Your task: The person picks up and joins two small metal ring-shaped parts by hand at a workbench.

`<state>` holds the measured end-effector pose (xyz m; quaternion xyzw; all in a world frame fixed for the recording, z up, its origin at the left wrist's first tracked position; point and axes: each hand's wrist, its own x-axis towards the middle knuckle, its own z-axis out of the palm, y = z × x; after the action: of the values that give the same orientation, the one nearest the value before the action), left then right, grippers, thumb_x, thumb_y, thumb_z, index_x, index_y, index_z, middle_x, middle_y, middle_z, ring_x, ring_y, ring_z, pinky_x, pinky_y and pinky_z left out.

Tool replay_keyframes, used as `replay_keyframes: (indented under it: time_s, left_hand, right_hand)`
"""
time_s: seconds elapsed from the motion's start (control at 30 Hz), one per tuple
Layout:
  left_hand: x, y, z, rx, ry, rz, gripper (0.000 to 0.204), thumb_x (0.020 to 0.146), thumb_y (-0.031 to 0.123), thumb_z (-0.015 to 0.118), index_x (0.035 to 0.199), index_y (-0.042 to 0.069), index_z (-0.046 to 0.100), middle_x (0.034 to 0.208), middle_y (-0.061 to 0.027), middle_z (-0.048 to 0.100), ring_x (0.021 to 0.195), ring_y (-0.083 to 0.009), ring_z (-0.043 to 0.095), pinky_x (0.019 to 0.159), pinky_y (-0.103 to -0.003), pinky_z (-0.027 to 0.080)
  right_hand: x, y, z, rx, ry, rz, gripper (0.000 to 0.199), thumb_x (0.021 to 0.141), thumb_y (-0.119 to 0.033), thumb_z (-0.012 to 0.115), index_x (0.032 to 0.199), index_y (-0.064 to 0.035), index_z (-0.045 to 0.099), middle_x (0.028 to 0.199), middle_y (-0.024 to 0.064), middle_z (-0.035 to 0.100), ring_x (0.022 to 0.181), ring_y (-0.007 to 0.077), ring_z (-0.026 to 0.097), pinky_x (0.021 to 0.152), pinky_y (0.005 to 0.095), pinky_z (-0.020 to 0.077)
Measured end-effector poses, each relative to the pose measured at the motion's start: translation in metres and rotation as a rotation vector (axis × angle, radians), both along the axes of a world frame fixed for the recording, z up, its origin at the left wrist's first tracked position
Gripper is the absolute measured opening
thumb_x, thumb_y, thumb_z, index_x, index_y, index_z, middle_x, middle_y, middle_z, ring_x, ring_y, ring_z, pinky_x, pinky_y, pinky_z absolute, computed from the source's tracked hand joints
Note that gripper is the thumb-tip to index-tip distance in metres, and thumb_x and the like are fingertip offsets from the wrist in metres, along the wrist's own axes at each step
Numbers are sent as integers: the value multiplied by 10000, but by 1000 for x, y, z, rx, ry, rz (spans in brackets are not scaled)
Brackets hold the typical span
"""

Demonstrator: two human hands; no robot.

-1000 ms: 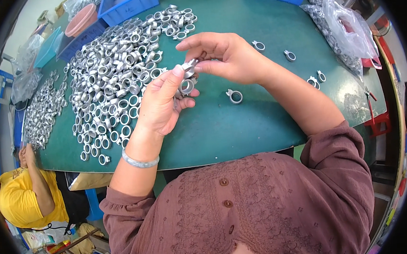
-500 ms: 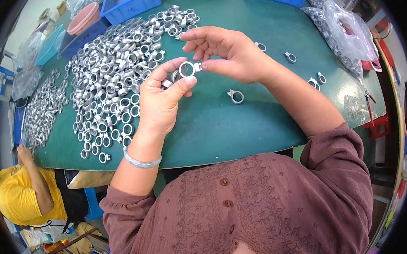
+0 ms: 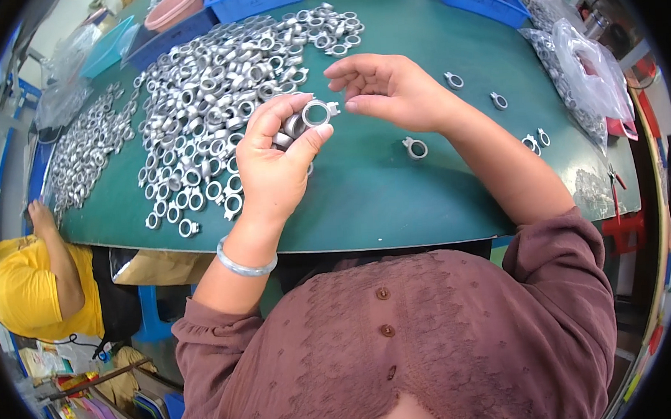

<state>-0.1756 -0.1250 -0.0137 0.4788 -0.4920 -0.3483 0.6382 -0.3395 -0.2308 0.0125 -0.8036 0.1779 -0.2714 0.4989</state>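
My left hand [image 3: 274, 155] is closed on several grey metal rings. One metal ring [image 3: 316, 114] shows between thumb and fingers, its small lug pointing toward my right hand. More rings sit behind it in the palm, partly hidden by the fingers. My right hand [image 3: 390, 91] is just to the right, fingers apart and curved, with nothing visible in it and a small gap to the ring's lug. A large heap of the same rings [image 3: 213, 94] spreads on the green table [image 3: 351, 208] to the left of my hands.
Single rings [image 3: 416, 148] lie spread on the table's right side. Blue bins [image 3: 484, 1] stand along the far edge. Plastic bags of parts [image 3: 573, 72] rest at the right, near red-handled pliers [image 3: 615, 181]. A person in yellow [image 3: 40, 285] sits at the left.
My right hand has let go of the ring's lug and drawn a little away to the right. The left hand keeps hold of the rings. The whole view has shifted slightly.
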Motion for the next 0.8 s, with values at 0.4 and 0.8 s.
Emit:
replay_keyframes:
  time_s: [0.4, 0.8]
  left_hand:
    - [167, 135, 11, -173, 299, 674, 289, 772, 22, 591, 1047, -19, 516, 873, -59, 589, 669, -108, 562, 544, -193, 465]
    - [358, 181, -94, 184, 801, 966, 138, 767, 60, 611, 854, -24, 543, 748, -76, 527, 649, -186, 524, 576, -266, 509]
  right_hand:
    - [31, 12, -11, -374, 294, 11, 294, 709, -94, 613, 991, -27, 568, 825, 123, 579, 691, 203, 555, 640, 303, 459]
    - [48, 37, -6, -600, 526, 136, 168, 688, -44, 612, 840, -26, 542, 852, 127, 486, 850, 297, 495, 733, 356, 412]
